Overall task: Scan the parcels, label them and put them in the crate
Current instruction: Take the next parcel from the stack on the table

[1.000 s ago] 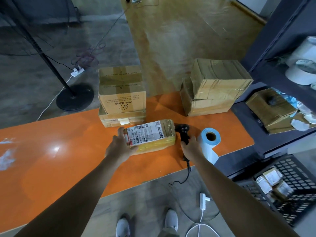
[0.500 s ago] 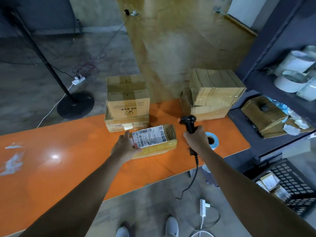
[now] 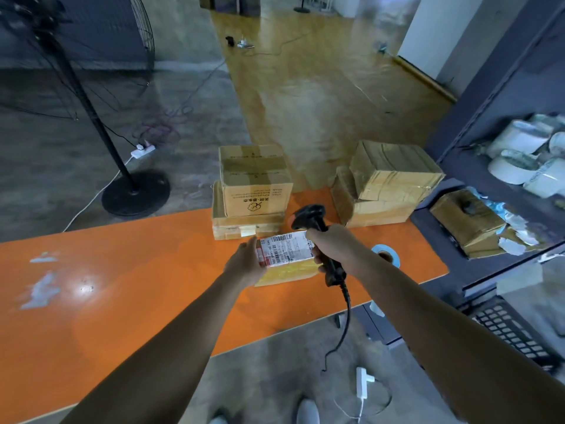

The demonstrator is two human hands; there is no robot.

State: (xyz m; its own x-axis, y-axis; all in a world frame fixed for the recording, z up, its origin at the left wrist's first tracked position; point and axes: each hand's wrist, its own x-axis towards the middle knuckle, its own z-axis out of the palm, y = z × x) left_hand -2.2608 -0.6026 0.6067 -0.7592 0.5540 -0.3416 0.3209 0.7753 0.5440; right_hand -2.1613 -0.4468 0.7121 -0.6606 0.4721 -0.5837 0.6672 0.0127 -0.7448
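Head view: nearest, low and to the right of the right hand (image 3: 331,246), a black slatted plastic crate (image 3: 513,332) sits below worktop height. That hand is wrapped around the handle of a black corded barcode scanner (image 3: 308,217). The left hand (image 3: 244,261) holds the left end of a small tan taped cardboard parcel (image 3: 287,272), which lies on the orange worktop (image 3: 122,286) between both hands with its white shipping label (image 3: 286,249) facing up.

The scanner's head sits just past the label's far edge, so the step seems to call for tipping the head down onto the barcode while the left hand pins the parcel flat and stays off the print. A blue-cored label roll (image 3: 385,254) stands just right of the right hand. Stacked brown cartons (image 3: 253,185) lie beyond.
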